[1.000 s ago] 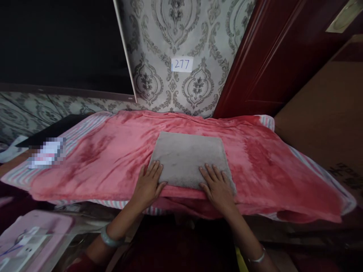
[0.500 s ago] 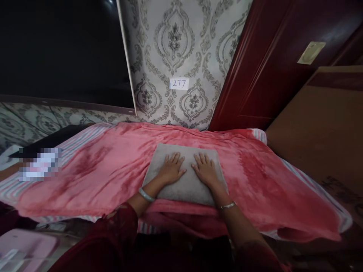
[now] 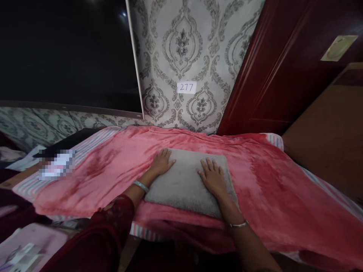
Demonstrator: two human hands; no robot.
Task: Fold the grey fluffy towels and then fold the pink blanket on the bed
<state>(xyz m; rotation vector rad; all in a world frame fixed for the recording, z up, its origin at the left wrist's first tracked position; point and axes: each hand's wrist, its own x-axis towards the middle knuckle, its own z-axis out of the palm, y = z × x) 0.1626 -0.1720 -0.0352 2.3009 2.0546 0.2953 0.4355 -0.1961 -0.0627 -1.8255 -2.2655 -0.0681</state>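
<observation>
A flat grey plush square of cloth (image 3: 184,177) lies on a pink-red blanket (image 3: 266,196) that covers the table before me. My left hand (image 3: 162,162) rests on the cloth's far left edge, palm down, its fingers stretched out. On the right part of the cloth lies my right hand (image 3: 213,176), flat with fingers spread. Neither hand grips anything. Whether the cloth is folded or a single layer I cannot tell.
A large dark screen (image 3: 68,56) stands at the back left. Patterned wall with a paper label (image 3: 186,87) is behind the blanket. A dark red door (image 3: 272,68) and a brown carton (image 3: 326,124) stand at the right. A pink tray (image 3: 42,238) is low at left.
My left hand has slid left to the cloth's edge, away from my right hand. The right hand stays flat on the cloth's right side. The view has shifted slightly.
</observation>
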